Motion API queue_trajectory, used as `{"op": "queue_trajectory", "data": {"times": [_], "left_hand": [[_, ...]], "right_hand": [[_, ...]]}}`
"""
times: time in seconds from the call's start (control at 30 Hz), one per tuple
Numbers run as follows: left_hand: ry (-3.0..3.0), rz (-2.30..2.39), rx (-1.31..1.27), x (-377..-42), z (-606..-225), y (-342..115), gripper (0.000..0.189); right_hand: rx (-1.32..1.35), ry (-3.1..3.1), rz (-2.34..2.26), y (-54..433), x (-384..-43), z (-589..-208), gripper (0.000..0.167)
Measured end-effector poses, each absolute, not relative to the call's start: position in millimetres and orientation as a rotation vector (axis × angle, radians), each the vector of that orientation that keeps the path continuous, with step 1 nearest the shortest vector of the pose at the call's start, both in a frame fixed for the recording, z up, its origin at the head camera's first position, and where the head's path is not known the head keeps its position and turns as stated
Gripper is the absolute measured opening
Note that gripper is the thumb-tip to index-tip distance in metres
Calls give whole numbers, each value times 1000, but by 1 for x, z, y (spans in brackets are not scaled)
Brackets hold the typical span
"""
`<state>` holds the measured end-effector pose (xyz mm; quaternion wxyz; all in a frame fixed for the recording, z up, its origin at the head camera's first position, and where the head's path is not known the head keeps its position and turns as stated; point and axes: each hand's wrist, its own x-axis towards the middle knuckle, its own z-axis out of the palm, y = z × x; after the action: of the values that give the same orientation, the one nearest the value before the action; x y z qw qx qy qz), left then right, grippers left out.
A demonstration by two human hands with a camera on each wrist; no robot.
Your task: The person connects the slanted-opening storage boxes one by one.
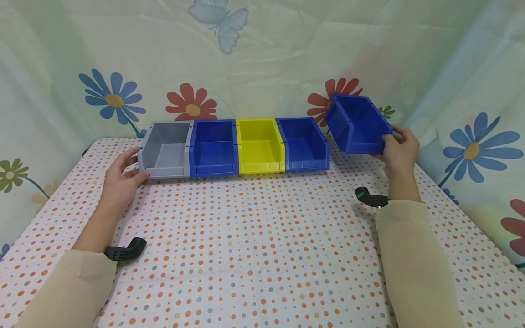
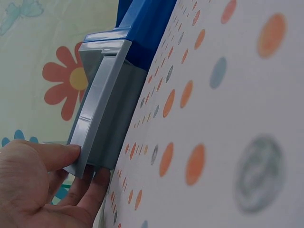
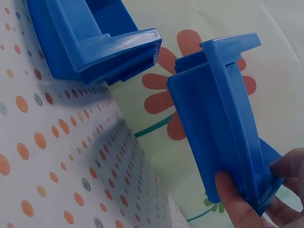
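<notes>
My right hand (image 1: 401, 152) grips a blue storage bin (image 1: 358, 123) by its right side and holds it raised and tilted above the table. The right wrist view shows the thumb at the bin's edge and a finger against its outside. At the left end of a row, my left hand (image 1: 120, 180) holds the front left corner of a grey bin (image 1: 166, 148), thumb (image 2: 61, 156) on the front lip and fingers at its side. Beside the grey bin stand a blue bin (image 1: 214, 148), a yellow bin (image 1: 260, 146) and another blue bin (image 1: 302, 144), side by side.
A white dotted cloth (image 1: 246, 246) covers the table. Behind the row hangs a flowered curtain (image 1: 262, 64), which also runs along both sides. A gap separates the raised bin from the right end of the row.
</notes>
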<state>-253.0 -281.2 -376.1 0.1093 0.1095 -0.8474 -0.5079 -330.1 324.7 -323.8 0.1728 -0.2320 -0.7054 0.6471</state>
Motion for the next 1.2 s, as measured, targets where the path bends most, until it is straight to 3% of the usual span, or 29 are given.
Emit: {"op": "queue_trajectory", "data": {"times": [1.2], "left_hand": [[-2493, -1490, 326, -253, -376, -281, 75]], "right_hand": [[-560, -2236, 1621, 312, -334, -328, 51]]}}
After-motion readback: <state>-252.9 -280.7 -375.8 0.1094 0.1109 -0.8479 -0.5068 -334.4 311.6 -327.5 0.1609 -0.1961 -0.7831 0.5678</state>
